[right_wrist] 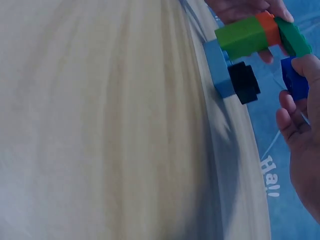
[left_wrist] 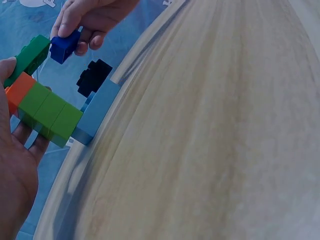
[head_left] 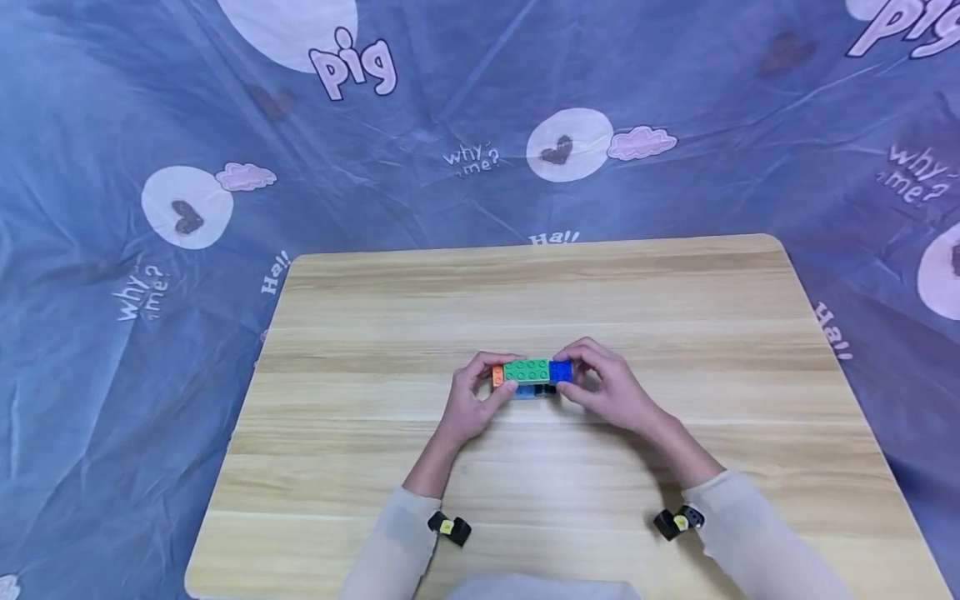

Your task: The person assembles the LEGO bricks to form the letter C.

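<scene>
A toy-brick build stands on the table: a light blue brick (left_wrist: 99, 111) at the bottom carries a black brick (left_wrist: 95, 77) and a column of light green bricks (left_wrist: 49, 112). Above the column come an orange brick (left_wrist: 21, 89) and a long green brick (head_left: 527, 370) reaching sideways. My left hand (head_left: 471, 400) grips the build's upper left end, its thumb at the green brick and fingers behind the column. Between thumb and fingers, my right hand (head_left: 617, 390) pinches a dark blue brick (right_wrist: 294, 79) against the green brick's right end. Whether those two are joined, I cannot tell.
The build stands on a light wooden table (head_left: 390, 308) with rounded corners. A blue printed cloth (head_left: 420, 200) hangs behind and around it. Each sleeve has a small black device at the wrist, the left device (head_left: 450, 527) and the right device (head_left: 678, 522).
</scene>
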